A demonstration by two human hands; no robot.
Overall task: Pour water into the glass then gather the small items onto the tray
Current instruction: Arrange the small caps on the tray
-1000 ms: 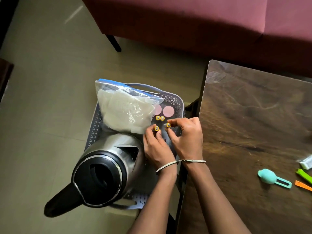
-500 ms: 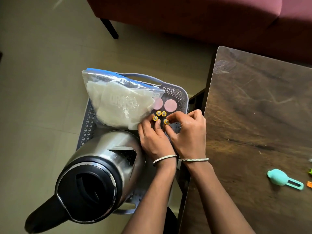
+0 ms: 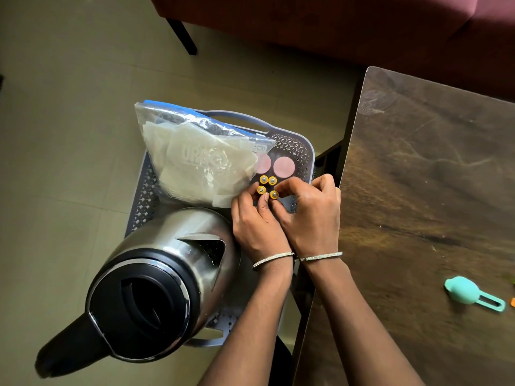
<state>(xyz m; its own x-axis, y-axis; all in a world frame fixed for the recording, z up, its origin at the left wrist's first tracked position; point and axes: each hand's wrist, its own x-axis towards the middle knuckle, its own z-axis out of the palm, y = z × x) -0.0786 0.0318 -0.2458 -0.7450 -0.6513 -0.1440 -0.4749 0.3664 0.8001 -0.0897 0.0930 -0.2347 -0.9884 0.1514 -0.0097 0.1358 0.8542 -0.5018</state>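
Observation:
A grey perforated tray [image 3: 302, 147] stands on a low stand beside the table. On it are a steel kettle [image 3: 156, 277] with a black lid, a clear zip bag [image 3: 200, 160] of white sheets, two pink discs [image 3: 283, 166] and several yellow-topped batteries [image 3: 267, 186] standing upright in a cluster. My left hand [image 3: 257, 227] pinches the near-left battery. My right hand [image 3: 309, 213] pinches the near-right battery. No glass is in view.
A dark wooden table [image 3: 423, 190] fills the right side, with a teal scoop-shaped item [image 3: 464, 292] near its right edge and an orange bit [image 3: 512, 301] at the frame border. A maroon sofa [image 3: 334, 26] runs along the top. Tiled floor lies to the left.
Both hands have brought their batteries forward against the two standing ones, so the batteries now form a tight cluster. The view has shifted slightly.

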